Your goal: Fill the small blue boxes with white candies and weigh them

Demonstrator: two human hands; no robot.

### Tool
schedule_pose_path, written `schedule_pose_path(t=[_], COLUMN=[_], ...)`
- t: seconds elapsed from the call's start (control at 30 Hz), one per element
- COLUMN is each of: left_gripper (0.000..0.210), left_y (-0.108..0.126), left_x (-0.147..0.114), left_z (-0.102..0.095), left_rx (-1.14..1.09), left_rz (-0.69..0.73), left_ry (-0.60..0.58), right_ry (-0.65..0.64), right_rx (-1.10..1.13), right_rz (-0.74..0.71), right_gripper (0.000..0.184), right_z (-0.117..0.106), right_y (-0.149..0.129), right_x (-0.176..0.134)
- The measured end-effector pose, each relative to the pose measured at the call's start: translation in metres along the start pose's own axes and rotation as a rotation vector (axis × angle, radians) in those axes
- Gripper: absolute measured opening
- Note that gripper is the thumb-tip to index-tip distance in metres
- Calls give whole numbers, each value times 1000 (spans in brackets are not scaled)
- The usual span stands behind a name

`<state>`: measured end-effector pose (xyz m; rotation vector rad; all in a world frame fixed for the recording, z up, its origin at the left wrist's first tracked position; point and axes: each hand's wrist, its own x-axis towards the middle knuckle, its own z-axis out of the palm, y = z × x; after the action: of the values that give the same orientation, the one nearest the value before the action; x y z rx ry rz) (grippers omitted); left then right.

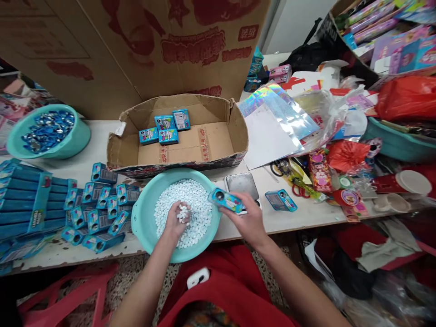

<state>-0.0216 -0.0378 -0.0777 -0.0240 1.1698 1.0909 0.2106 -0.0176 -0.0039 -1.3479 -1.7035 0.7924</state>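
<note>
My left hand is cupped in the turquoise basin, its fingers curled round a small heap of white candies. Loose white candies cover the basin's bottom. Over the basin's right rim, my right hand grips a small blue candy box, tilted, with a dark round hole at its near-left end. A flat scale lies just behind that hand, partly covered by it. To the right, one more blue box rests on the table.
Several blue boxes are piled at the left, beside stacked blue packs. A low cardboard tray holds several printed boxes. Another basin contains shiny blue wrapped pieces. Scissors, sheets and packaging crowd the right.
</note>
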Motion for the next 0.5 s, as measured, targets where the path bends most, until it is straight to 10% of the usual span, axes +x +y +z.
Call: schedule_pose_path(t=[0.3, 0.5], left_gripper=[27, 35], left_y=[35, 30], left_x=[-61, -58], left_z=[73, 83], left_rx=[-29, -1], left_rz=[616, 728], left_ry=[-115, -4], right_ry=[-276, -269], right_rx=[-158, -184], right_rz=[-110, -112], right_gripper=[27, 28], right_z=[58, 60], right_y=[-17, -23], right_x=[-15, -10])
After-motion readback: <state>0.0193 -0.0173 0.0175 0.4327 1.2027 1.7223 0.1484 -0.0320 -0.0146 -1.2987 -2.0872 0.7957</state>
